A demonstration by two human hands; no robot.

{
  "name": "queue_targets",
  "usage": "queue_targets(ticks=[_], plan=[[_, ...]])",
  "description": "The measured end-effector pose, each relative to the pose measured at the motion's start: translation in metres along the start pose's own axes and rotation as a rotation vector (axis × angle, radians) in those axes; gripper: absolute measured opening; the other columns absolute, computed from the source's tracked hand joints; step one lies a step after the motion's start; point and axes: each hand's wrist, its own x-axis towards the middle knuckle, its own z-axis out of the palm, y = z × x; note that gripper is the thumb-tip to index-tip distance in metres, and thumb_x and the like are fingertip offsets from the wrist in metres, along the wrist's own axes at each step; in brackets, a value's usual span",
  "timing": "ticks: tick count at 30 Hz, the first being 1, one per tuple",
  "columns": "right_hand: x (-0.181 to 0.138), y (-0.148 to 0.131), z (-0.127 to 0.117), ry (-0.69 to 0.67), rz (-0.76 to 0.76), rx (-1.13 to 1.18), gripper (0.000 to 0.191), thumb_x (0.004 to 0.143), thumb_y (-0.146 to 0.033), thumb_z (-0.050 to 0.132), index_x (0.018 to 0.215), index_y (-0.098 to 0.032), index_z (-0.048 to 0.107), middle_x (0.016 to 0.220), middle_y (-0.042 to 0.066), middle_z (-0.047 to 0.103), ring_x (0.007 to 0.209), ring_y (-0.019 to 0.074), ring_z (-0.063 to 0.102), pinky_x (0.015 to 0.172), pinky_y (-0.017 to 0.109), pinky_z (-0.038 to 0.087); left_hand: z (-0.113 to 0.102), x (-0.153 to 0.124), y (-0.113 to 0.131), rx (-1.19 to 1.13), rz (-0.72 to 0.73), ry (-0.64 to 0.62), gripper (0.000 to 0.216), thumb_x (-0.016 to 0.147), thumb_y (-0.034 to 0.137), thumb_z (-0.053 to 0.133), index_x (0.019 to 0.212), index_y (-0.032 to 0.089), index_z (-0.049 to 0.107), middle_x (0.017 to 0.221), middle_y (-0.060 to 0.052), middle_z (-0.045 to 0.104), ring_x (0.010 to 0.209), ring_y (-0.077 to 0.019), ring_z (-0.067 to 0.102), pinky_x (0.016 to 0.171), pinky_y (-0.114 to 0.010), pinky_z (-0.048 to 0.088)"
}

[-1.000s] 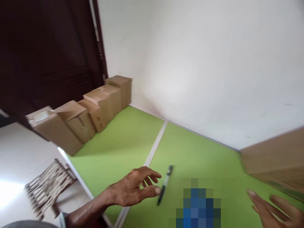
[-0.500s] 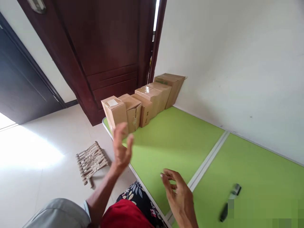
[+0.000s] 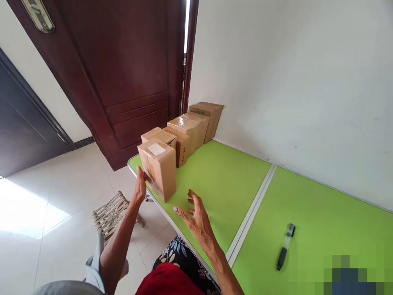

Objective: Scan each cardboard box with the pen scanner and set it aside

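Note:
My left hand [image 3: 140, 186] lies flat against the left side of a cardboard box [image 3: 168, 174] with a white label on top. That box stands near the edge of the green table [image 3: 221, 176], pulled out from the row. My right hand [image 3: 196, 217] is over the table to the right of the box, apart from it, fingers spread and holding nothing. Behind the labelled box is an open-cornered carton [image 3: 158, 136], then a narrow box [image 3: 181, 149] with dark print. A marker pen [image 3: 285, 248] lies on the right half of the table.
Several more boxes [image 3: 190, 125] run back toward the white wall [image 3: 276, 73], ending in a taller box [image 3: 208, 110]. A dark red door [image 3: 129, 65] stands behind them. On the floor at left is a woven stool [image 3: 110, 215]. A metal strip [image 3: 251, 215] crosses the table.
The labelled box has moved out of the row toward me. My left hand has come down onto its side, and my right hand has moved left with its fingers spreading. The view has shifted.

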Motion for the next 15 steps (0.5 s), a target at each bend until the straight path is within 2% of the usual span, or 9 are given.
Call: queue_targets(ticks=[2, 4, 7, 9, 10, 12, 15], plan=[[-0.006, -0.003, -0.009, 0.045, -0.001, 0.065, 0.112, 0.071, -0.066, 0.085, 0.161, -0.021, 0.035, 0.164, 0.023, 0.042, 0.144, 0.0413, 0.051, 0.106, 0.056, 0.056, 0.010, -0.037, -0.009, 0.019, 0.006, -0.124, 0.103, 0.088, 0.098, 0.022, 0.114, 0.014, 0.077, 0.115, -0.017, 0.079, 0.112, -0.0338, 0.071, 0.105, -0.048, 0.053], [-0.016, -0.006, -0.024, 0.047, 0.010, 0.172, 0.113, 0.070, -0.061, 0.090, 0.162, -0.023, 0.035, 0.161, 0.021, 0.049, 0.139, 0.0406, 0.057, 0.106, 0.055, 0.056, 0.019, -0.069, -0.012, 0.036, 0.019, -0.246, 0.099, 0.093, 0.093, 0.023, 0.123, 0.016, 0.077, 0.128, -0.017, 0.077, 0.118, -0.0343, 0.069, 0.106, -0.048, 0.053], [-0.038, -0.007, -0.050, 0.022, 0.032, 0.219, 0.080, 0.076, -0.059, 0.087, 0.141, -0.022, 0.059, 0.135, 0.017, 0.072, 0.123, 0.0376, 0.068, 0.104, 0.053, 0.057, 0.032, -0.094, -0.005, 0.063, 0.048, -0.398, 0.093, 0.099, 0.085, 0.019, 0.140, 0.020, 0.071, 0.143, -0.015, 0.071, 0.127, -0.0339, 0.065, 0.108, -0.049, 0.052], [-0.053, -0.004, -0.064, 0.042, 0.031, 0.138, 0.056, 0.079, -0.061, 0.084, 0.117, -0.021, 0.072, 0.123, 0.016, 0.078, 0.120, 0.0376, 0.070, 0.107, 0.054, 0.055, 0.041, -0.100, 0.004, 0.092, 0.076, -0.497, 0.082, 0.101, 0.081, 0.030, 0.147, 0.024, 0.067, 0.149, -0.013, 0.068, 0.133, -0.0335, 0.063, 0.115, -0.048, 0.049], [-0.061, -0.002, -0.070, 0.060, 0.031, 0.102, 0.050, 0.079, -0.062, 0.083, 0.108, -0.021, 0.074, 0.121, 0.016, 0.079, 0.120, 0.0380, 0.069, 0.108, 0.054, 0.053, 0.046, -0.101, 0.009, 0.108, 0.092, -0.548, 0.077, 0.101, 0.079, 0.037, 0.148, 0.026, 0.066, 0.151, -0.012, 0.067, 0.135, -0.0333, 0.061, 0.119, -0.047, 0.046], [-0.075, 0.005, -0.078, 0.104, 0.055, 0.098, 0.050, 0.079, -0.063, 0.083, 0.103, -0.020, 0.076, 0.120, 0.017, 0.079, 0.120, 0.0390, 0.069, 0.109, 0.055, 0.052, 0.053, -0.104, 0.018, 0.134, 0.120, -0.640, 0.071, 0.102, 0.076, 0.044, 0.149, 0.027, 0.066, 0.153, -0.010, 0.066, 0.140, -0.0333, 0.059, 0.123, -0.046, 0.042], [-0.093, 0.017, -0.086, 0.143, 0.138, 0.275, 0.059, 0.075, -0.061, 0.089, 0.114, -0.019, 0.075, 0.122, 0.017, 0.079, 0.119, 0.0395, 0.070, 0.108, 0.056, 0.052, 0.059, -0.111, 0.028, 0.190, 0.163, -0.739, 0.066, 0.105, 0.069, 0.044, 0.151, 0.026, 0.064, 0.152, -0.011, 0.066, 0.139, -0.0336, 0.059, 0.124, -0.049, 0.040]])
